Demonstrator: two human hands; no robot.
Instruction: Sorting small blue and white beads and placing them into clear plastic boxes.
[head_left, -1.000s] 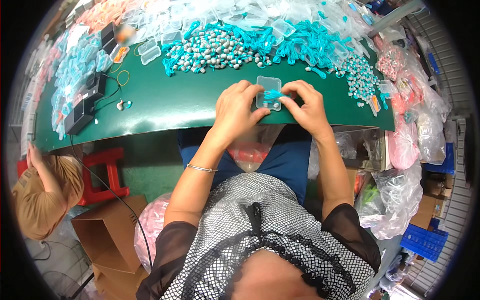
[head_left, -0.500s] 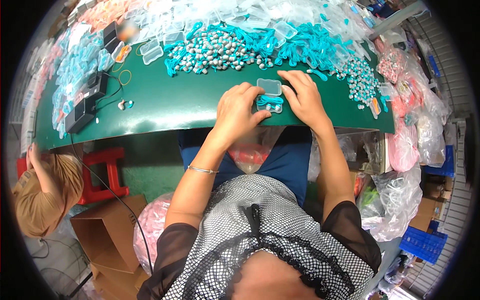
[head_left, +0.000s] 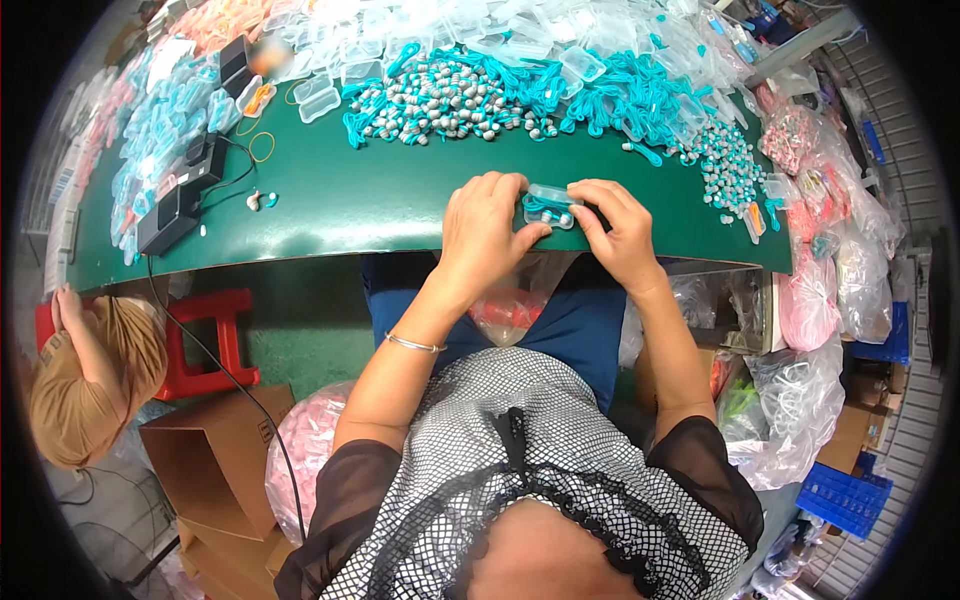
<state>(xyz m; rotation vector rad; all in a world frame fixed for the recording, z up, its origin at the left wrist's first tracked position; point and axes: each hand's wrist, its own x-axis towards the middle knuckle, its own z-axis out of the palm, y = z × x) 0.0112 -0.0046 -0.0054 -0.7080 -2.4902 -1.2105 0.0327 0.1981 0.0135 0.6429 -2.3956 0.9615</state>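
A small clear plastic case [head_left: 551,192] lies near the front edge of the green table, its hinged lid tilted up at the far side. Inside its tray is a looped teal cord with pale round-ended plugs [head_left: 548,214], which look like corded earplugs. My left hand [head_left: 484,228] grips the case's left side, thumb at the near corner and fingers curled beyond. On the other side my right hand [head_left: 618,232] has its fingers at the lid's right edge and its thumb near the tray. My fingers hide both ends of the case.
Beyond my hands is a heap of teal corded plugs [head_left: 450,100], with many clear cases [head_left: 480,28] behind. Black boxes [head_left: 168,215] with a cable stand at left. More loose plugs [head_left: 735,170] lie at right beside plastic bags [head_left: 860,260]. Another person [head_left: 95,385] sits at far left.
The lid, flat and opened out before, is now raised and partly folded toward the tray. My right fingers have come down onto the lid; my left hand keeps its hold.
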